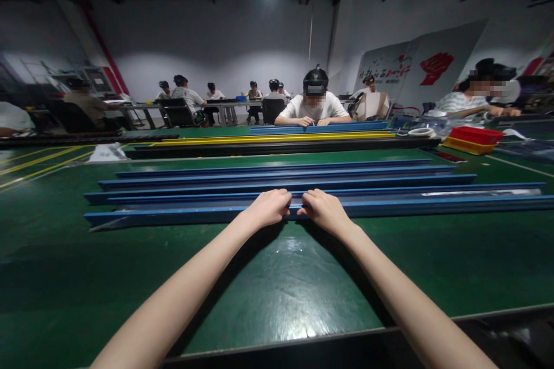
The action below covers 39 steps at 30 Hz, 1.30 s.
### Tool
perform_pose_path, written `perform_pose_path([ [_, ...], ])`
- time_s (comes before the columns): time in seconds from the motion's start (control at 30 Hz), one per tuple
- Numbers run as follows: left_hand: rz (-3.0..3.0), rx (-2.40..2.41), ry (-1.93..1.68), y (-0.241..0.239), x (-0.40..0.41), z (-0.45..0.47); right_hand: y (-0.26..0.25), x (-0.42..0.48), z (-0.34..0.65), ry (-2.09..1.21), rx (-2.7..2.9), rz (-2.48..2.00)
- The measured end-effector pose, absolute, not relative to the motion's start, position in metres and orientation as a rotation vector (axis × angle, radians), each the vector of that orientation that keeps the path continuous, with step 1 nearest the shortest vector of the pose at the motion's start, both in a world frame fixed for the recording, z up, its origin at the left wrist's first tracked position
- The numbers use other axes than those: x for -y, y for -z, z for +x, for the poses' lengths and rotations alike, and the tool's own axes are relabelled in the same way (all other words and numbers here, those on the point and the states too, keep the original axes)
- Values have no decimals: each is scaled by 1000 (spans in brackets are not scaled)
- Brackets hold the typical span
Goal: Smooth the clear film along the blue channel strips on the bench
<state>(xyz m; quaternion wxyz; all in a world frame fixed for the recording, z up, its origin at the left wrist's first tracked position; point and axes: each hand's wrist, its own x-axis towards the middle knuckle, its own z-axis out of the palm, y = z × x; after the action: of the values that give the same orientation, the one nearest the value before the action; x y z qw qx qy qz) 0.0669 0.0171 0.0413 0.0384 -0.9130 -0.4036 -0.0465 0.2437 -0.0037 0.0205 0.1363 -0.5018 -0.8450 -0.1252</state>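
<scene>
Plainly, both hands on the nearest rail

The left hand point(272, 206) and right hand point(322, 206), curled narrow side by side, grip the near edge of a long blue channel-shaped rail point(173, 217) lying crosswise. Between it and one long yellow strip point(277, 138) lie more blue rails point(173, 182), hard to count. One red plastic bin point(480, 136) sits on one yellow plastic bin point(470, 147), far right.

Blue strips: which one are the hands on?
The frontmost blue strip: the left hand and right hand both touch it, and it alone reaches the picture's right edge.
</scene>
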Motion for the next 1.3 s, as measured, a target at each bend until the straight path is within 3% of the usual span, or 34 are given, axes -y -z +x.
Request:
perform_pose_path([
  [0.6,-2577,1618,-133,-62,-14,-6,-17,4,279,340,2308,-1567],
  [1.3,-2601,1383,12,-53,-17,62,-14,-1,221,241,2223,-1626],
])
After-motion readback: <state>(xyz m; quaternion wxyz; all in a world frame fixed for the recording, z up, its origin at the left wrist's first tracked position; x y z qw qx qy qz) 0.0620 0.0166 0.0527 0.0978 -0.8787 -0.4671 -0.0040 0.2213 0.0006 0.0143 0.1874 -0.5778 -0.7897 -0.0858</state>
